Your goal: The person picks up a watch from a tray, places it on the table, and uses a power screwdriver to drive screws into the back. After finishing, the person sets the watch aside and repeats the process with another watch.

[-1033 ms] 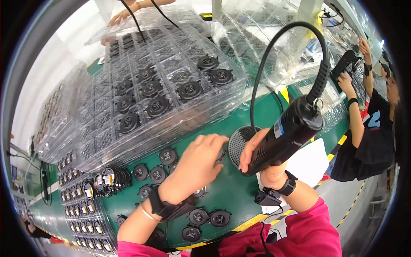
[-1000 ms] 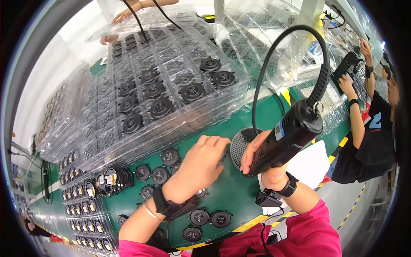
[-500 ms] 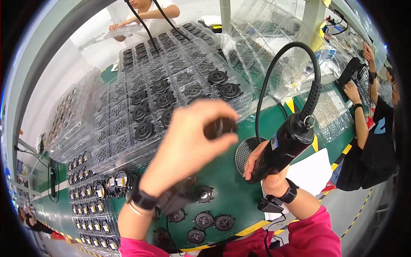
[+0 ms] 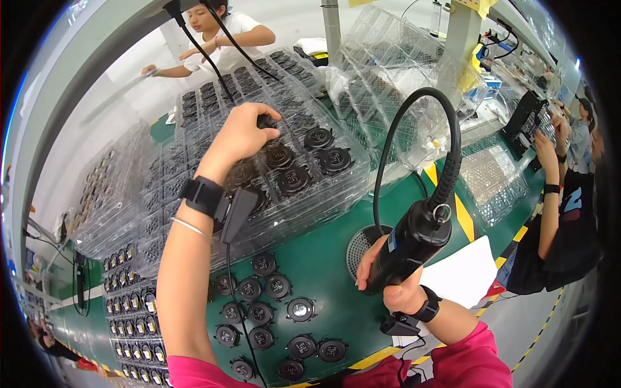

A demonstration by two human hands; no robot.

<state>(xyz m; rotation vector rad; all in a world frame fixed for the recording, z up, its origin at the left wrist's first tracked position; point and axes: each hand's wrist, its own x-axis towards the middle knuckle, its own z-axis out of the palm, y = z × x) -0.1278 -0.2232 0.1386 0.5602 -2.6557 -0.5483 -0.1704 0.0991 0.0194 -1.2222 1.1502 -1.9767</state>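
Pale markings on black discs, illegible

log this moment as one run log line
left hand: pinches dark part at clear tray | right hand: grips black corded tool | green table: loose round black parts

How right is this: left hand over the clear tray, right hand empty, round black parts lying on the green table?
Wrong on the right hand: the head view shows it gripping a black corded tool. The rest stands: left hand over the clear tray, round black parts lying on the green table.
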